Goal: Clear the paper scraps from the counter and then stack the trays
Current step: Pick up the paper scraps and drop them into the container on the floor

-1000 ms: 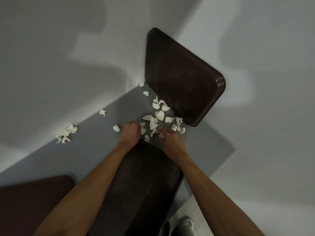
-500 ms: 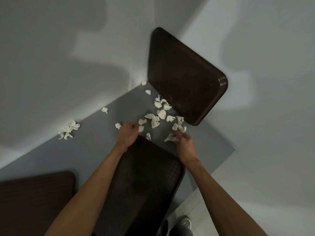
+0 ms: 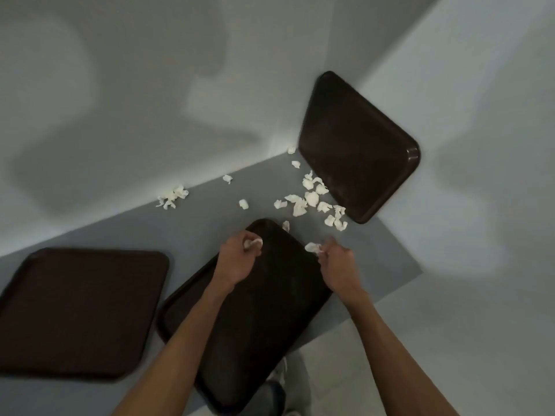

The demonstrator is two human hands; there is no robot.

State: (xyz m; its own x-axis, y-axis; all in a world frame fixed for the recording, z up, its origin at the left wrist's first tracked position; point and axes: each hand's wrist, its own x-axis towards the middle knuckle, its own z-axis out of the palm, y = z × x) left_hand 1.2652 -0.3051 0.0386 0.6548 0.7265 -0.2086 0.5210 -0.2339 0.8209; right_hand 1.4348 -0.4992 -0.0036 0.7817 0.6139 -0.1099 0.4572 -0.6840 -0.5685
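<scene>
Three dark brown trays show in the head view: one flat at the left [image 3: 81, 313], one in the middle [image 3: 255, 325] under my forearms, one leaning against the right wall [image 3: 357, 145]. White paper scraps [image 3: 312, 199] lie scattered on the grey counter [image 3: 192, 223] between the middle and leaning trays. A smaller clump of scraps [image 3: 172, 196] sits by the back wall. My left hand [image 3: 238, 258] grips a scrap above the middle tray's far end. My right hand [image 3: 336, 261] pinches another scrap just past that tray's right edge.
The counter fills a corner, with pale walls behind and to the right. Its front edge runs diagonally at lower right, with light floor [image 3: 345, 355] and a shoe [image 3: 279, 370] below. Single scraps lie near the corner [image 3: 291, 150].
Both hands have drawn back from the scrap pile toward me, each now holding a scrap over or beside the middle tray. The view has shifted, bringing the left tray fully into sight.
</scene>
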